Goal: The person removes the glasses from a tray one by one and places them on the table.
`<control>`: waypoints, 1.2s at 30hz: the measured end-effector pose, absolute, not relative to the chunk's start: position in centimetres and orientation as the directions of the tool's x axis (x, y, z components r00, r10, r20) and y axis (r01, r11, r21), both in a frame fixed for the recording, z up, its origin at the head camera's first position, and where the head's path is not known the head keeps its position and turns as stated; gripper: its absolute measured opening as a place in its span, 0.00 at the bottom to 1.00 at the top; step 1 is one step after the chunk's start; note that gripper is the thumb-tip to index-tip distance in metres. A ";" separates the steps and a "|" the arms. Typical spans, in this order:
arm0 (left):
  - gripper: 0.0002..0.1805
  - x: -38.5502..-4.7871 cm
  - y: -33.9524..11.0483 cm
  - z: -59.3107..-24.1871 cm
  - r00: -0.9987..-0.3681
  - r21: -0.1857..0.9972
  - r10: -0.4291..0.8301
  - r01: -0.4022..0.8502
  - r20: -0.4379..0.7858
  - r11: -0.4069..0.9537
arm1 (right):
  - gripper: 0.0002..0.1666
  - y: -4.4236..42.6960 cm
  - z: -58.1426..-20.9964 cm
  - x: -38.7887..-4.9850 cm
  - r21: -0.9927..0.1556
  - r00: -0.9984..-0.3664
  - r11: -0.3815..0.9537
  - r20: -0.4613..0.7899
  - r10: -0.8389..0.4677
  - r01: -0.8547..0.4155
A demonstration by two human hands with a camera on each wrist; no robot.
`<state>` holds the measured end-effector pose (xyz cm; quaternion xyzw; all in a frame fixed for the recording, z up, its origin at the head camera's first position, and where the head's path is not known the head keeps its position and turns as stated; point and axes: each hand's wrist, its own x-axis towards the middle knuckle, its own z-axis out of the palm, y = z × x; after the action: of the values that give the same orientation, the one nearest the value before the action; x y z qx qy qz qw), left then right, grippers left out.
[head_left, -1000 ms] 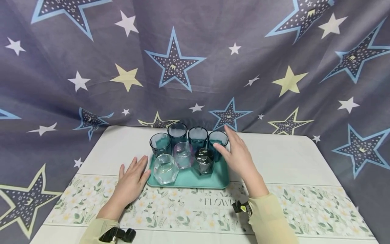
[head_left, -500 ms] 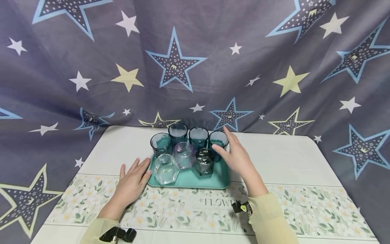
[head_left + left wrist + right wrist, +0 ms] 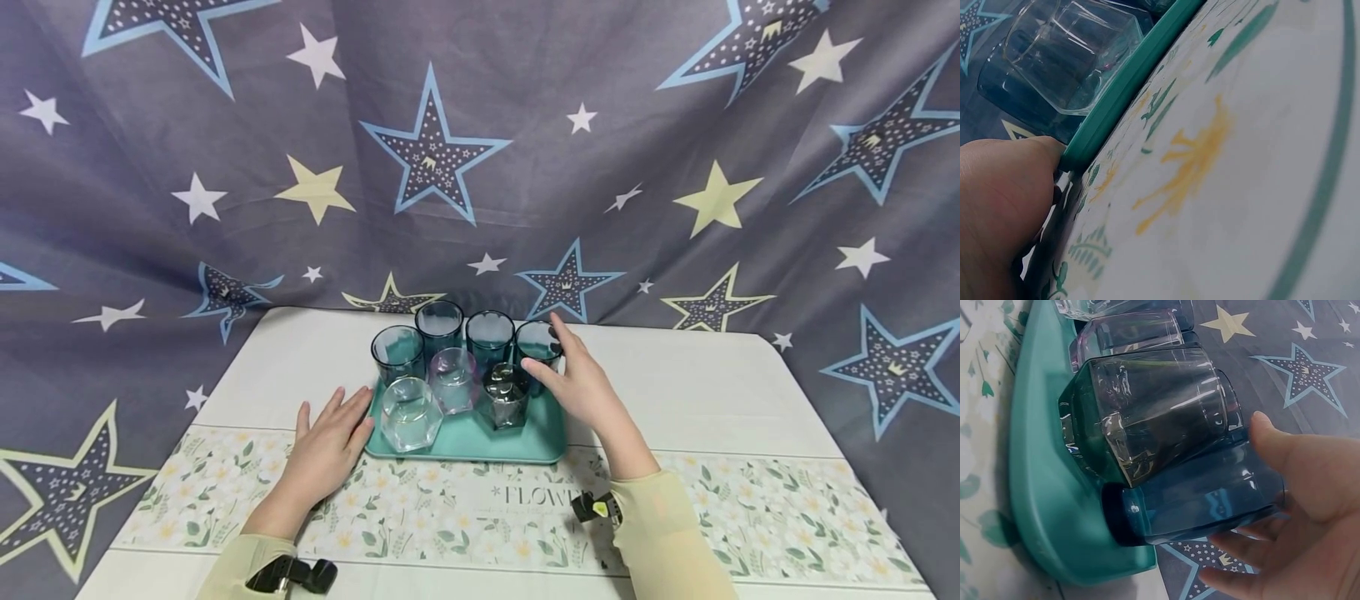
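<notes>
A teal tray (image 3: 465, 446) carries several glasses. My right hand (image 3: 588, 387) holds the rightmost blue glass (image 3: 1204, 490), thumb on one side near the rim and fingers on the other. Beside that glass, a dark grey faceted glass (image 3: 504, 400) stands toward the front. A pink-tinted glass (image 3: 452, 383) is mid-tray, and a clear hexagonal glass (image 3: 409, 417) stands front left. Across the back are more blue glasses (image 3: 490, 333). My left hand (image 3: 322, 450) lies with fingers extended at the tray's left edge; its thumb touches the rim in the left wrist view.
A white cloth with a floral band (image 3: 420, 517) covers the table. Behind its far edge hangs a grey curtain (image 3: 525, 192) printed with stars. Each wrist bears a black strap-on device (image 3: 596, 507).
My right fingers have shifted very slightly against the blue glass. Tray, glasses and left hand stay in place; the whole view drifts only a little.
</notes>
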<state>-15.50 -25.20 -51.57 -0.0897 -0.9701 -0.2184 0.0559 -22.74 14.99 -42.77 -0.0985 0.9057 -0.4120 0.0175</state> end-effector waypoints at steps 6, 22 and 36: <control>0.32 -15.4 -25.1 -51.4 -0.978 0.416 0.148 0.196 0.146 0.888 | 0.60 14.9 -43.0 -22.9 -0.761 -0.981 0.629 0.050 -0.185 -0.157; 0.30 -15.4 -25.0 -51.3 -0.977 0.409 0.145 0.199 0.159 0.890 | 0.56 14.7 -43.3 -23.2 -0.785 -0.988 0.601 0.098 -0.121 -0.151; 0.30 -15.5 -25.1 -51.4 -0.976 0.402 0.142 0.198 0.164 0.894 | 0.54 14.4 -42.9 -23.2 -0.805 -0.994 0.585 0.107 -0.025 -0.101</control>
<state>-15.51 -25.13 -51.40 -0.0875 -0.9709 -0.2129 0.0655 -23.17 14.39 -42.95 -0.0355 0.8892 -0.4542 -0.0419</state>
